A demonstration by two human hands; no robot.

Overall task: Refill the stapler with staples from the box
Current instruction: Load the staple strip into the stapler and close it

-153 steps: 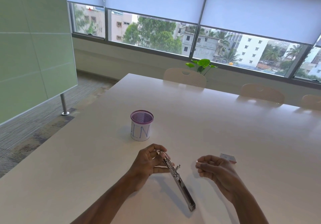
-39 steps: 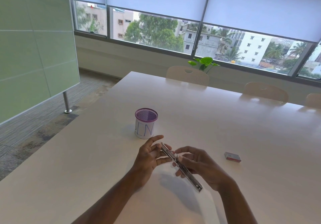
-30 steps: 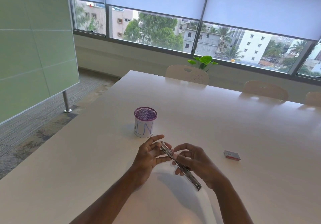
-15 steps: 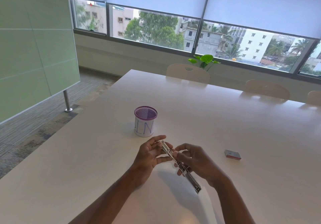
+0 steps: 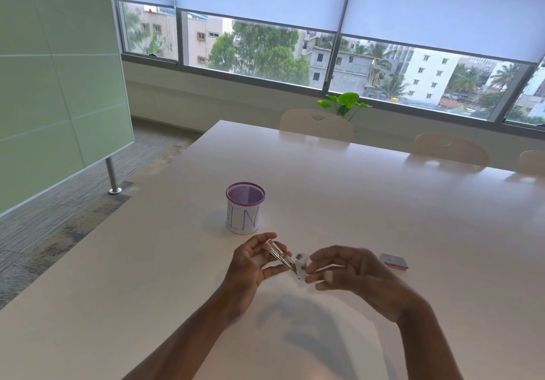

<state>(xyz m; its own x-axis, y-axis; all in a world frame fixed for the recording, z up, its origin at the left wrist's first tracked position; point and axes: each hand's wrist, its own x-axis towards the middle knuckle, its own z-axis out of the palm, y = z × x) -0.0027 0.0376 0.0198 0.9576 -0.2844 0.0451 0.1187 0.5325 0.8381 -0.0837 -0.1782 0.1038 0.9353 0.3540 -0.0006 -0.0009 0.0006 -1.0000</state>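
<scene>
A slim metal stapler [image 5: 281, 256] is held above the white table [image 5: 383, 202], near the front middle. My left hand [image 5: 253, 264] grips its far end between thumb and fingers. My right hand [image 5: 351, 273] is just to the right, and its fingertips pinch the stapler's near part, which is blurred by motion and looks swung up toward the other half. The small red and white staple box [image 5: 394, 261] lies flat on the table just right of my right hand, apart from it.
A purple mesh pen cup [image 5: 244, 208] with a white paper wrap stands behind my left hand. Pale chairs [image 5: 317, 125] line the table's far edge, with a green plant [image 5: 343, 102] behind. A green partition [image 5: 56, 84] stands at the left.
The long near end of the stapler, stretched out toward me before, is now drawn up at my right fingertips. My right hand has lifted and shifted right. The box has not moved.
</scene>
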